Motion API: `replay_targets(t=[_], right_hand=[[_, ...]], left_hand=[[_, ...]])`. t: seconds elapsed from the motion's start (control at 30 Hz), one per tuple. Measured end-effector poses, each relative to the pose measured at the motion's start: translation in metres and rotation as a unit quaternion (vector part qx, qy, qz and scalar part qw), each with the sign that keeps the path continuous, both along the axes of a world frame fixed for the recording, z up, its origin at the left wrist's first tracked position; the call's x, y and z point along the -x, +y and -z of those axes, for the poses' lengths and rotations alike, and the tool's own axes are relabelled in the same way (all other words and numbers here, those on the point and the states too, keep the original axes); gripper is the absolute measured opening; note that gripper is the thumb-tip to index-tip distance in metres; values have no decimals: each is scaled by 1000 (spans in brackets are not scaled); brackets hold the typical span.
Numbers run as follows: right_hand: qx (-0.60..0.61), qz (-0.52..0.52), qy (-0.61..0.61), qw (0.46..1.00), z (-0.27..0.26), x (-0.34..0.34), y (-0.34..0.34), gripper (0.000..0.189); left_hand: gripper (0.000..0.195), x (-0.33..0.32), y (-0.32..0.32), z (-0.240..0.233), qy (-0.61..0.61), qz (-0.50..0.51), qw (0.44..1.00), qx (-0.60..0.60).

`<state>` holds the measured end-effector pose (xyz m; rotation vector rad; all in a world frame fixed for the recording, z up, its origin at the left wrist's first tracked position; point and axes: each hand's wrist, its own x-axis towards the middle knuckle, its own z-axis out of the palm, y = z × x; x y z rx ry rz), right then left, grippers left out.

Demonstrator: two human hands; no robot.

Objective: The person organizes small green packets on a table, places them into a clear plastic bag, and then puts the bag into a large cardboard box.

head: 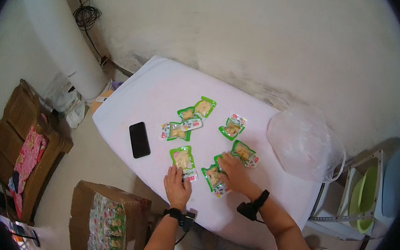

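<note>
My left hand [177,187] rests its fingertips on the lower end of a green-edged clear food packet [182,158] with pale pieces inside. My right hand [236,171] is spread over another packet [212,176], covering part of it; a further green edge shows under its fingers. Whether these fingers grip anything is hidden. Just beyond the right hand lies a packet [243,152] with a white printed end, and farther up is a similar packet [232,129]. An overlapping group holds a packet [204,107], a smaller one [187,114] and one nearer me [178,132].
A black smartphone [139,140] lies left on the white-covered table [134,98]. A clear plastic bag [301,144] stands at right. Below left is an open cardboard box [138,219] of packed packets [105,224]. A wooden chair [18,120] and a rack [342,216] stand aside.
</note>
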<state>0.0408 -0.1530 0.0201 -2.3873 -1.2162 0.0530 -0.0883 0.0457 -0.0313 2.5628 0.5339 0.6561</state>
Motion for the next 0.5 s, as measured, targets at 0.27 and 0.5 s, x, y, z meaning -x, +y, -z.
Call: replay_targets(t=[0.27,0.5], right_hand=[[-293,111,543,779,8,-97,115,50],[-418,92,658,619,43,-108,176,39]], left_hand=[[45,-1,-1,2,7,-4,1000,12],[46,1,-1,-2,14,-5,1000,26]])
